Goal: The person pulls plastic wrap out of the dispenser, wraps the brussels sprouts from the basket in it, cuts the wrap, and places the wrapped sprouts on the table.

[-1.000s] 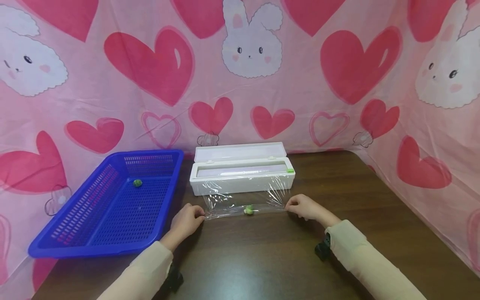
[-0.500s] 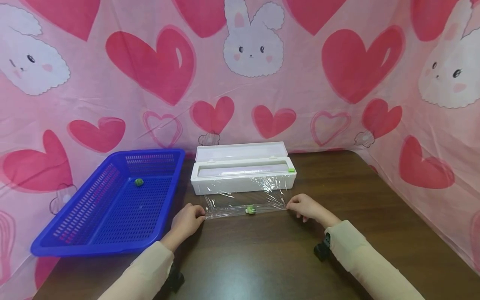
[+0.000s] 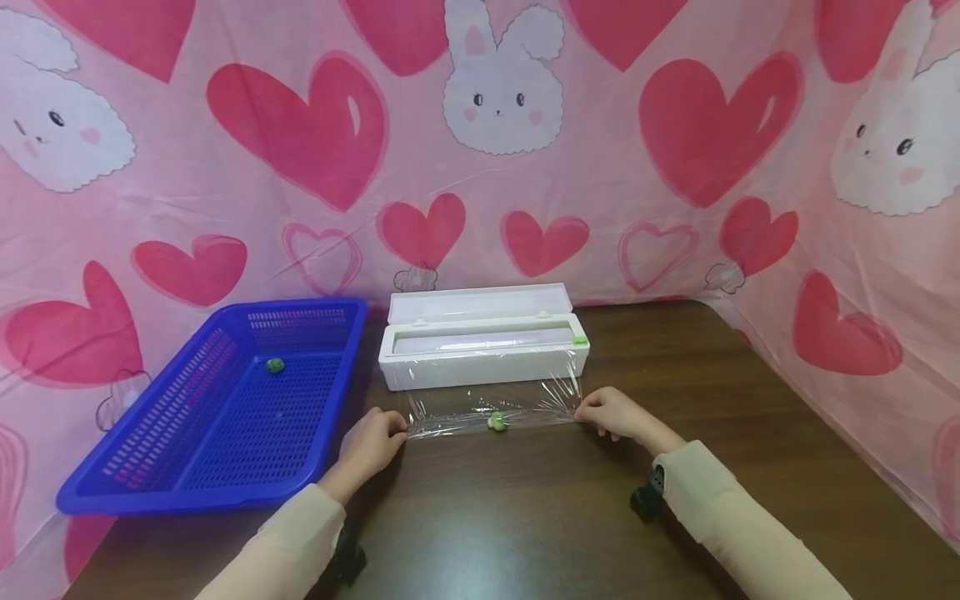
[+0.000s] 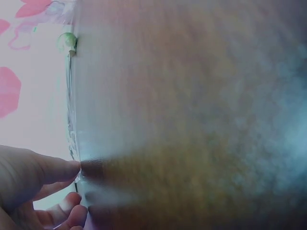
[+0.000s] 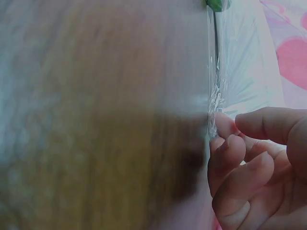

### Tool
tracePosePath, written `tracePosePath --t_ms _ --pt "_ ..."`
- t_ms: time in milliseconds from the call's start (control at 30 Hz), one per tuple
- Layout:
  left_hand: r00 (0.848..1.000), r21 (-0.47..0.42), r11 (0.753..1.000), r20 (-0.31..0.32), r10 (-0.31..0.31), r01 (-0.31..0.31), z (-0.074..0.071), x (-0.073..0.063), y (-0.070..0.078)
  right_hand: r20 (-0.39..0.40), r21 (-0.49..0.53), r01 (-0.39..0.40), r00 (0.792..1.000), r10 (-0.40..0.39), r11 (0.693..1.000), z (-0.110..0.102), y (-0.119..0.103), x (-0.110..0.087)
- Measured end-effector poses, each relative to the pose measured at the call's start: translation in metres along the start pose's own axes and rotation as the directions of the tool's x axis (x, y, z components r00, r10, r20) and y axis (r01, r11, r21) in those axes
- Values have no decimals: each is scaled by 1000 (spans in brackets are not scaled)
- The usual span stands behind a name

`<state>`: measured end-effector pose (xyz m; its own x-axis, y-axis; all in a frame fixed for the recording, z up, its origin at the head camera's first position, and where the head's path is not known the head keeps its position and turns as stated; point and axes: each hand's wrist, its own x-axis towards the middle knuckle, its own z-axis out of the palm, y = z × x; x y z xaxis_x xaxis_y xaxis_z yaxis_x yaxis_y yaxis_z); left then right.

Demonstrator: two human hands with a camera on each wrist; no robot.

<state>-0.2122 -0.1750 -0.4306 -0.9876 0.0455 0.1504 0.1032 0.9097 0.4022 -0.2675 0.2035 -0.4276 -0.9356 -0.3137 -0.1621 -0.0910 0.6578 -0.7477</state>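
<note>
A sheet of clear plastic wrap [image 3: 450, 404] stretches from a white wrap dispenser box [image 3: 480, 368] toward the person. The left hand [image 3: 375, 440] pinches its near left corner between thumb and fingers. At the near right corner the right hand [image 3: 611, 412] pinches the wrap too, other fingers curled loosely below. Midway along the bunched near edge is a small pale-green vegetable piece [image 3: 497, 422], like a tiny cabbage or sprout, overlapped by the film. The left wrist view shows the same green piece [image 4: 69, 42] beyond the left thumb [image 4: 64, 167].
A blue plastic basket [image 3: 322, 467] stands on the left with one small green vegetable [image 3: 275, 365] inside. The box's lid [image 3: 480, 303] is raised at the back, and a green slider [image 3: 580, 340] sits at its right end. A pink printed cloth [image 3: 600, 183] hangs behind the brown table [image 3: 525, 517].
The right hand has shifted very slightly right and the left very slightly left, drawing the wrap's near edge a little wider. The green piece has turned slightly, staying at the wrap's near edge.
</note>
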Motion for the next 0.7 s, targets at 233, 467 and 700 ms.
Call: tracePosePath --t_ms 233,467,700 --pt "1000 37 999 0 0 0 -1 -1 5 7 -10 8 1000 -7 1000 -2 2 -2" --pt "996 71 994 -43 82 -78 -2 -2 17 -36 -14 80 996 -80 997 -3 0 -2" --pt "958 -108 952 -40 285 -288 5 5 38 -27 -4 233 972 -233 972 5 -15 1"
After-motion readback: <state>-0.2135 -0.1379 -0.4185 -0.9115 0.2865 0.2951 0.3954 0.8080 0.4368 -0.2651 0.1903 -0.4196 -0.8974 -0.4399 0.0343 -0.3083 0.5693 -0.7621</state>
